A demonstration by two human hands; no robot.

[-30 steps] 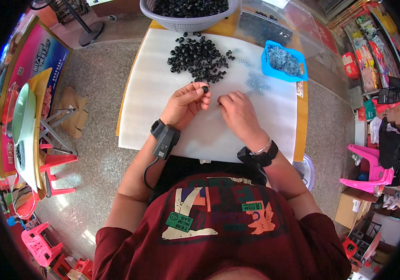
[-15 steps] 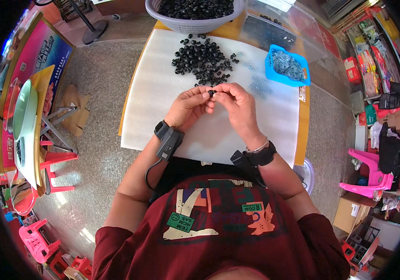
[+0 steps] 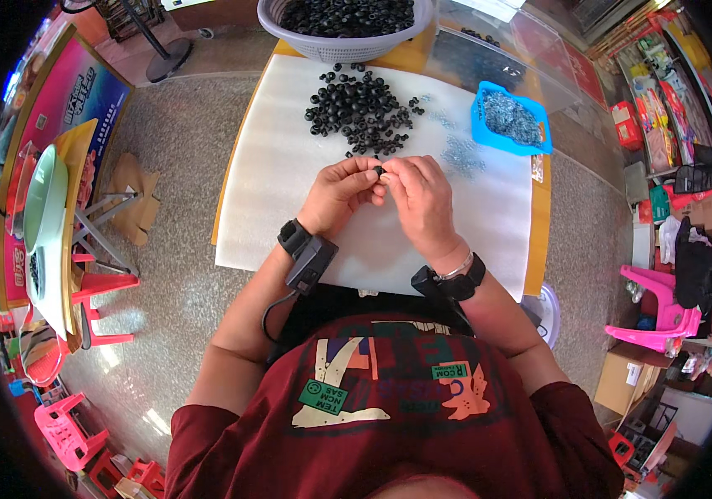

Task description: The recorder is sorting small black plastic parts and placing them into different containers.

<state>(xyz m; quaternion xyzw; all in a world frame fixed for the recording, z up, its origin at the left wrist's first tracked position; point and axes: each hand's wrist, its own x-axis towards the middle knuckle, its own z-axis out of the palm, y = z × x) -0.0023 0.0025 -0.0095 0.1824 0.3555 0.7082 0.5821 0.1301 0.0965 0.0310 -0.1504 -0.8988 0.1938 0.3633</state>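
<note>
Between the fingertips of my left hand (image 3: 341,193) a small round black piece (image 3: 379,170) is pinched. The thumb and forefinger of my right hand (image 3: 425,200) are closed together right against that piece; whatever lies between them is too small to make out. Both hands meet over the white foam sheet (image 3: 281,175). Just beyond them spreads a loose pile of small black round pieces (image 3: 360,104), some with holes. To the right of the pile, small clear or silvery bits (image 3: 460,155) lie scattered on the sheet.
A grey plastic basket (image 3: 343,48) full of similar black pieces stands at the table's far edge. A blue basket (image 3: 512,147) of clear or silvery bits sits at the right. The wooden table edge (image 3: 541,241) shows beside the sheet. Pink chairs (image 3: 655,312) stand farther off.
Both hands have stayed together around the black piece. My right hand has turned slightly, its fingers bunching closer over the piece.
</note>
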